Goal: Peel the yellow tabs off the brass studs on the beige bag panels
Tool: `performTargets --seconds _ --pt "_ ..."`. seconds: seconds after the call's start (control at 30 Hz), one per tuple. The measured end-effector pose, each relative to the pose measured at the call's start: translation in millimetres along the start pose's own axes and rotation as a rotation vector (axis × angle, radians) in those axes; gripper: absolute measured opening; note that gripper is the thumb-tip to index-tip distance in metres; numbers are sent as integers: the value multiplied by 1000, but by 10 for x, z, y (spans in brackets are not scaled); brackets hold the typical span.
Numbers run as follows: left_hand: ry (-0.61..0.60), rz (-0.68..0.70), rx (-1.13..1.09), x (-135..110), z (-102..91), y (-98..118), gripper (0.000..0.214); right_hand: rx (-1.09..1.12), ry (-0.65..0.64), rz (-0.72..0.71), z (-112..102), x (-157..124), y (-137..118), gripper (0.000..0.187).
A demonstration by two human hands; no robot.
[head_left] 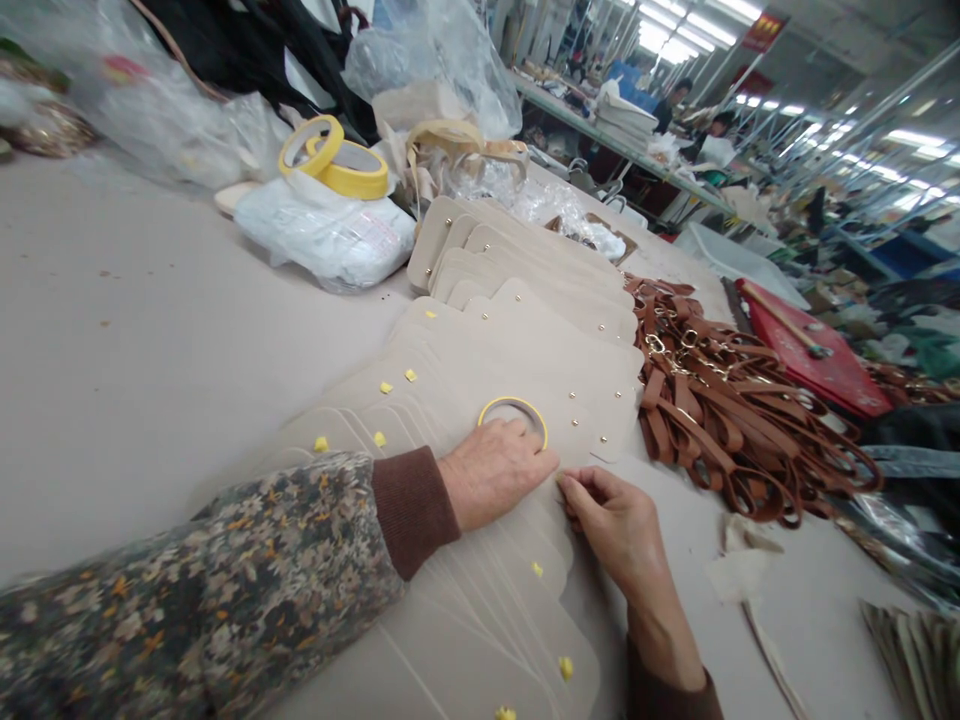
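My left hand [499, 470] is closed around a roll of yellow tape [514, 402], whose upper rim shows above the fingers. It rests over a spread of overlapping beige panels [480, 570]. My right hand [611, 510] is beside it, thumb and forefinger pinched together close to the left fingertips. A tiny bit of yellow shows at that pinch, probably tape, mostly hidden. Small yellow tape pieces [537, 569] dot the panels. Farther up, other beige panels [517, 250] carry small metal studs and lie fanned in a stack.
Brown straps with metal clasps [697, 390] lie heaped at the right, beside a red board [814, 345] bearing a hammer [787, 315]. Yellow tape rolls [352, 170] sit on a plastic-wrapped bundle [330, 235]. Plastic bags [435, 60] crowd the back. Other people are at a far bench.
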State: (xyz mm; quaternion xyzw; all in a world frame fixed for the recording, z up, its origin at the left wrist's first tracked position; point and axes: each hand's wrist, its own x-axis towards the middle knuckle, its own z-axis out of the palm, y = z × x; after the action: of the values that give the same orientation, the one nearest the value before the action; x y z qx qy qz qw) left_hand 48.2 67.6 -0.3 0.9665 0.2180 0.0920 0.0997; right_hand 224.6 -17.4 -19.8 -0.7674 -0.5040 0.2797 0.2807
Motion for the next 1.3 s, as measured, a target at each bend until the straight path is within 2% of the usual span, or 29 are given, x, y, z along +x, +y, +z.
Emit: performTargets --seconds 0.13,0.27,0.37,0.43,0.6,0.77,0.87,0.97,1.03,1.1,1.2,1.3 --pt "-4 2 8 13 5 -9 10 -136 44 -87 1 16 -45 29" --pt "11 4 11 16 24 -24 11 -203 130 -63 -36 -9 17 33" --pt "21 10 11 9 34 -36 10 -103 44 -31 -66 -64 76 31" --pt "29 22 7 3 36 -39 10 -103 26 -62 -64 -100 74 29" --pt "10 48 -17 -4 9 -25 11 -229 189 -159 34 -112 -23 28" --pt "9 65 -24 1 -25 -29 10 -313 220 -143 113 -32 -78 24" --pt "75 81 -43 -6 -31 -62 9 -338 162 -151 69 -8 -101 25" --pt "146 72 -99 -19 -26 -95 11 -257 -49 -155 -24 -25 -98 29" --pt "179 69 -149 -25 -11 -107 15 -170 -114 -144 -67 -50 -78 32" --pt "219 75 -187 -26 9 -111 25 -61 -14 -176 -72 -74 -62 30" --pt "250 70 -189 -21 31 -104 34 53 209 -328 -26 -92 -80 24" --pt "232 57 -178 -18 33 -91 30 18 281 -541 31 -85 -140 17"
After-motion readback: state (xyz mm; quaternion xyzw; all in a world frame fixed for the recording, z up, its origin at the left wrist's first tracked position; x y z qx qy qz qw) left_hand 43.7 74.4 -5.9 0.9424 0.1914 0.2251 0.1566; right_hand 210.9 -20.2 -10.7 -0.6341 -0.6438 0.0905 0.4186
